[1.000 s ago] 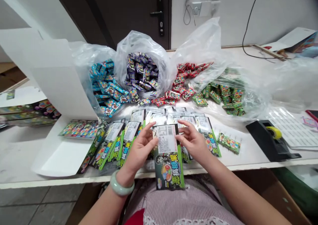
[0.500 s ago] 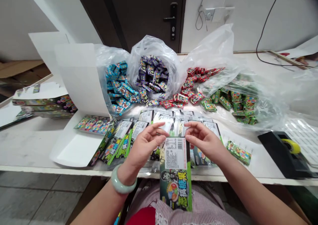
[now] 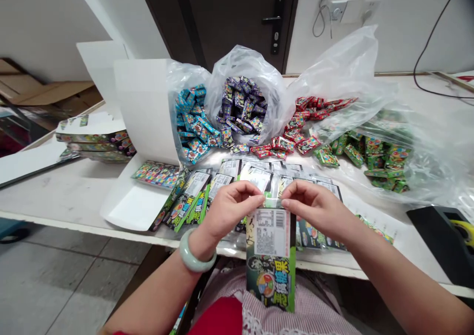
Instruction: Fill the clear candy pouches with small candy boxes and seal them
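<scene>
My left grip (image 3: 237, 209) and right grip (image 3: 320, 206) pinch the top of the packet (image 3: 269, 261), which hangs before the table (image 3: 87, 189). A slack pinch on its probably slippery plastic could drop it.

The left hand (image 3: 237, 209) and right hand (image 3: 314, 206) both pinch, thumbs against curled fingers. The forearms (image 3: 159, 288) angle inward.

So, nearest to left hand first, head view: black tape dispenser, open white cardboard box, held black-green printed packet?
1. Held black-green printed packet: pinched by left hand.
2. Open white cardboard box: on the left.
3. Black tape dispenser: far right.
</scene>
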The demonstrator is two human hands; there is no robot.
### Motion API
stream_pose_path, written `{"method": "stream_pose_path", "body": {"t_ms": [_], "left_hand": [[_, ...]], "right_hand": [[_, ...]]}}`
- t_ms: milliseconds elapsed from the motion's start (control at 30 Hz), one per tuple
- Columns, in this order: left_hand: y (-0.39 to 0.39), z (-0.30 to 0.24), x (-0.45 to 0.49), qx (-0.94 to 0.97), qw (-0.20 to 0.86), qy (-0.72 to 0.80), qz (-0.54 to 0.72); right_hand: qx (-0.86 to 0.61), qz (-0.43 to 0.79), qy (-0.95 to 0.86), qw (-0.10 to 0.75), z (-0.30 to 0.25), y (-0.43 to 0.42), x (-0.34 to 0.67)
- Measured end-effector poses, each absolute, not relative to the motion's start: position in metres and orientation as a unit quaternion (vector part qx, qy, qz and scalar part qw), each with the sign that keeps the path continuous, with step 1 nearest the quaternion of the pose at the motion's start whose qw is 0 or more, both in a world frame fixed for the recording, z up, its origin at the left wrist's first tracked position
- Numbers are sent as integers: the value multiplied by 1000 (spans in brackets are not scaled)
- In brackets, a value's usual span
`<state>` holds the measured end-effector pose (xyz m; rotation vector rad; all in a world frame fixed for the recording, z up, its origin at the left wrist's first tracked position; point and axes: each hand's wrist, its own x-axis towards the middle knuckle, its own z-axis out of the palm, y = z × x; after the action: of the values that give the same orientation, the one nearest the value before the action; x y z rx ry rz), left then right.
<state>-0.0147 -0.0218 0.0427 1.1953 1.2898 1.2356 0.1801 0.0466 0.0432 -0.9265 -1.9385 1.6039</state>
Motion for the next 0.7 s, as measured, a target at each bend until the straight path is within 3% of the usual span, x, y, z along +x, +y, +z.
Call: {"method": "stream_pose_path", "body": {"t_ms": [133, 367, 700], "left_hand": [[-29, 40, -23, 556, 450, 498, 491], [-43, 21, -25, 573, 445, 458, 514], [-36, 21, -18, 552, 424, 513, 503]], "right_hand": [[-301, 545, -749, 225, 45, 41, 184], [-247, 402, -821, 321, 27, 22, 192], [-289, 418, -758, 410, 17, 14, 179]]}}
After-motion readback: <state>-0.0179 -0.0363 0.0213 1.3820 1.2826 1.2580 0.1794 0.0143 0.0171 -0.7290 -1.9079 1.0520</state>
